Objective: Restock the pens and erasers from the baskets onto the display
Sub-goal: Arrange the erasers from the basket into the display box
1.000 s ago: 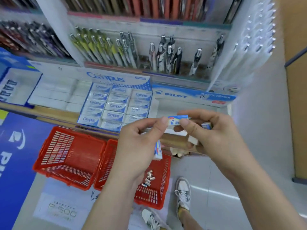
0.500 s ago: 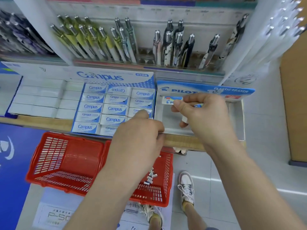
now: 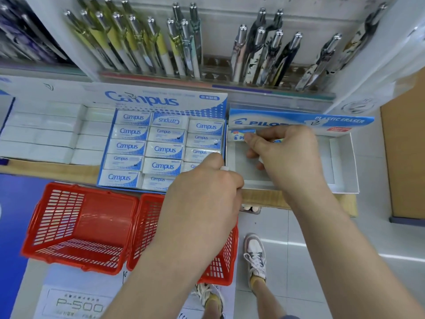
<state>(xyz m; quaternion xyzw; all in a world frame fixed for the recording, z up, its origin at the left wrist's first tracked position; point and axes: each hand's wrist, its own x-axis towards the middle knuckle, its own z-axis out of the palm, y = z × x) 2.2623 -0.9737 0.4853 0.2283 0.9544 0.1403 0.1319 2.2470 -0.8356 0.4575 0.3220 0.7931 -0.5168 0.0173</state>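
Nearest us, at 6 o'clock, two sneakers (image 3: pixel 254 252) stand on the pale floor (image 3: pixel 322 238). At 8 o'clock sits one red basket (image 3: pixel 80 226). Just beside it, toward 6 o'clock, is a second red basket (image 3: pixel 220 265), mostly hidden under our left forearm.

Our left hand (image 3: pixel 202 199) hovers at the centre over the front edge of the wooden bench (image 3: pixel 264 200), back turned up and fingers curled. A small white edge shows by the thumb, but we cannot tell what that grip holds.

Past it, at 1 o'clock, our right hand (image 3: pixel 285 157) reaches into the Pilot tray (image 3: pixel 342 162). Its grip is narrow: thumb and forefinger pinch a Pilot eraser (image 3: pixel 238 136) at the tray's 10 o'clock corner, just under the blue header. More white pieces peek from beneath its other fingers.

At 9 o'clock of the tray, touching it, the Campus box (image 3: pixel 142 100) is filled with rows of sleeved Campus erasers (image 3: pixel 164 149). Further toward 9 o'clock lie plain white erasers (image 3: pixel 46 134).

Farthest, at 12 o'clock, pens (image 3: pixel 138 42) stand tilted in the rack (image 3: pixel 216 70), yellow ones toward 11 o'clock and dark patterned ones toward 1 o'clock.
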